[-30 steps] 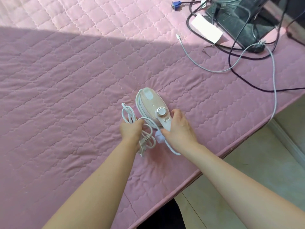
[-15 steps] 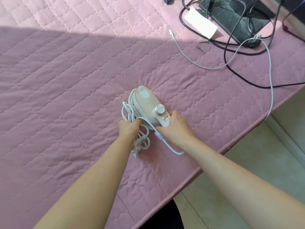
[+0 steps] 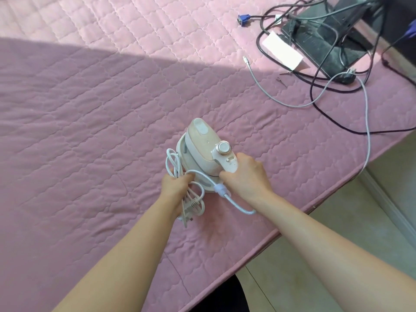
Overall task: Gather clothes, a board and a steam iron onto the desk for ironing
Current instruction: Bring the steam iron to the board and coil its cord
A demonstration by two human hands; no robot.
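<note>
A small pink and white steam iron [image 3: 202, 147] with a round dial is tilted just above a pink quilted cover [image 3: 90, 122] spread over the surface. My right hand [image 3: 245, 176] grips the iron's handle at its near end. My left hand [image 3: 175, 183] holds the bundled white cord [image 3: 193, 203], whose plug hangs below my fingers. One loop of the cord trails under my right wrist. No clothes or board are in view.
At the far right lie a black monitor base [image 3: 333, 39], tangled black cables [image 3: 319, 91], a grey cable [image 3: 367, 122], a white card [image 3: 281, 50] and a blue connector [image 3: 243, 19]. The cover's edge runs diagonally at right, with beige floor [image 3: 360, 221] below it.
The iron has tipped up off the cover, its underside now showing on the left. Both hands keep their holds on the handle and the cord.
</note>
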